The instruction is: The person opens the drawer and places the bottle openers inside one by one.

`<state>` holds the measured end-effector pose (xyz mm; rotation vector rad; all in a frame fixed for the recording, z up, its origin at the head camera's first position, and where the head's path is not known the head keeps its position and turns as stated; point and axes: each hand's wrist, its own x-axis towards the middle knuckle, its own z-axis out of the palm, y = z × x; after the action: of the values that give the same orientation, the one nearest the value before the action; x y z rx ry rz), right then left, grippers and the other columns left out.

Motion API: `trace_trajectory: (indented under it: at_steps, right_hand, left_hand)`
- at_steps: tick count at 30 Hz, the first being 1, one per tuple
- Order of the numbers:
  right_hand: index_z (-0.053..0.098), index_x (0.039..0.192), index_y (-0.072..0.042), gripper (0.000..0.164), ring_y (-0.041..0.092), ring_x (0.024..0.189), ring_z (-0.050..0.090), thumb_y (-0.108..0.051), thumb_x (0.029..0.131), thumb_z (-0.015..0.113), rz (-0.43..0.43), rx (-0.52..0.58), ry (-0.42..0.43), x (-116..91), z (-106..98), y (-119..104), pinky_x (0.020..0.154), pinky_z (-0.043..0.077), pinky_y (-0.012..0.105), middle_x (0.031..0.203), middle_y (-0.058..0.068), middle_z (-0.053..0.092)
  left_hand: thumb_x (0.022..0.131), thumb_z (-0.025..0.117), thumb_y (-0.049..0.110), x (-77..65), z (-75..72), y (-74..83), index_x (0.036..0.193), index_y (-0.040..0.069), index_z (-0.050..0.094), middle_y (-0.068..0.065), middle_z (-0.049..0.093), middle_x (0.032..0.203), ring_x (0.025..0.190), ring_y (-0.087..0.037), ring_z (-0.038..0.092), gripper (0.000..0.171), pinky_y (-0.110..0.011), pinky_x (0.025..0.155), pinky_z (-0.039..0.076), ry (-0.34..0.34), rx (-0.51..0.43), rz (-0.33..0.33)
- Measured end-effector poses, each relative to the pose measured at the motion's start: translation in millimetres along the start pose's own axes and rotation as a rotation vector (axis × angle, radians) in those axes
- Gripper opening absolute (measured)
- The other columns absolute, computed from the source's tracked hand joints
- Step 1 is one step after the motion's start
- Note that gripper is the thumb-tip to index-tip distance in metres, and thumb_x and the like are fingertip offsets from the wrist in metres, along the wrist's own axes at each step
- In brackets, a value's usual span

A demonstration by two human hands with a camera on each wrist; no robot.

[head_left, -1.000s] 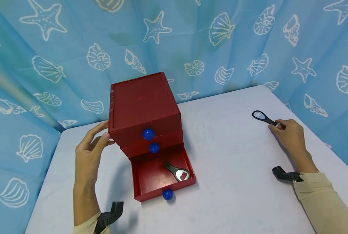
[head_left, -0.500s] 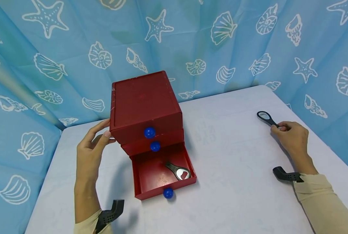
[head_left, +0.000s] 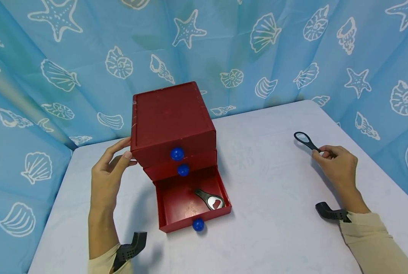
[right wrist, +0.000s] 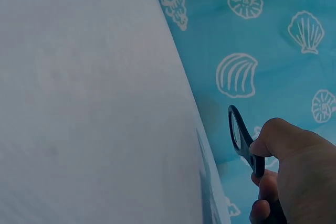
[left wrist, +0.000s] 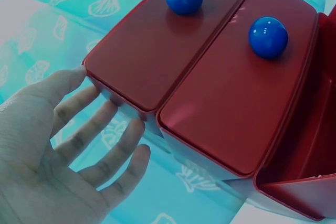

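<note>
My right hand (head_left: 339, 163) pinches a small black-rimmed magnifying glass (head_left: 305, 139) by its handle, low over the right side of the table; in the right wrist view the thumb lies along the neck of the magnifying glass (right wrist: 236, 127). A red drawer unit (head_left: 173, 114) with blue ball knobs stands left of centre. Against its left side rests my left hand (head_left: 106, 177), fingers spread and thumb at the front edge, as the left wrist view also shows. The bottom drawer (head_left: 176, 205) is pulled out and holds a black-handled bottle opener (head_left: 211, 199).
The two upper drawers, with a top knob (head_left: 177, 154) and a middle knob (head_left: 183, 170), are pushed in. A white cloth covers the table (head_left: 265, 182). Behind and beside it hangs a blue curtain (head_left: 238, 45) with white shells and starfish.
My right hand with the magnifying glass shifts a little right, then back left and slightly nearer. My left hand stays at the drawer unit. The whole head view drifts slightly.
</note>
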<state>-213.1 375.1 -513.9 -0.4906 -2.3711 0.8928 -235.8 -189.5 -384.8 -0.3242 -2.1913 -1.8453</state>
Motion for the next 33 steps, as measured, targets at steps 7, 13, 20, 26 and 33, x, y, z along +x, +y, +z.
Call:
trace_trajectory:
  at_steps: [7,13,20,26,33]
  right_hand:
    - [0.075,0.090,0.002,0.022,0.002,0.068,0.044,-0.020,0.085,0.076,-0.065,0.028,0.022,-10.0,0.5,-11.1,0.059,0.031,0.017,0.078,0.010,0.061]
    - [0.075,0.092,0.000,0.022,0.003,0.068,0.045,-0.020,0.085,0.077,-0.065,0.063,0.019,-20.2,0.8,-23.9,0.058,0.032,0.016,0.078,0.010,0.061]
    - [0.075,0.089,0.001,0.017,0.005,0.066,0.045,-0.013,0.082,0.080,-0.150,0.128,0.027,-34.2,4.1,-39.9,0.056,0.032,0.014,0.074,0.009,0.060]
    - [0.075,0.088,0.000,0.014,0.007,0.065,0.045,-0.010,0.080,0.080,-0.178,0.164,0.008,-44.6,8.4,-52.2,0.055,0.032,0.015,0.072,0.007,0.059]
    - [0.075,0.087,-0.001,0.012,0.009,0.066,0.046,-0.007,0.079,0.081,-0.205,0.190,-0.013,-55.1,11.9,-64.7,0.056,0.032,0.017,0.070,0.005,0.057]
  left_hand:
    - [0.099,0.063,0.019,0.5,-0.2,-0.6,0.138,0.019,0.062,-0.004,0.059,0.137,0.107,-0.027,0.065,0.039,-0.032,0.097,0.050,-0.003,0.018,0.010]
    - [0.099,0.063,0.019,0.9,-0.7,-1.0,0.139,0.020,0.062,-0.003,0.059,0.138,0.108,-0.026,0.065,0.039,-0.032,0.098,0.049,0.000,0.028,0.010]
    - [0.099,0.063,0.020,1.1,-0.6,-0.9,0.139,0.020,0.062,-0.003,0.058,0.139,0.109,-0.026,0.064,0.040,-0.032,0.098,0.049,0.001,0.025,0.003]
    - [0.099,0.063,0.020,1.5,-0.3,-0.4,0.138,0.020,0.062,-0.003,0.059,0.138,0.108,-0.026,0.065,0.039,-0.030,0.097,0.050,0.005,0.024,0.006]
    - [0.099,0.064,0.020,2.2,-0.5,-0.8,0.138,0.020,0.062,-0.003,0.058,0.139,0.109,-0.026,0.065,0.039,-0.032,0.097,0.050,0.004,0.019,0.006]
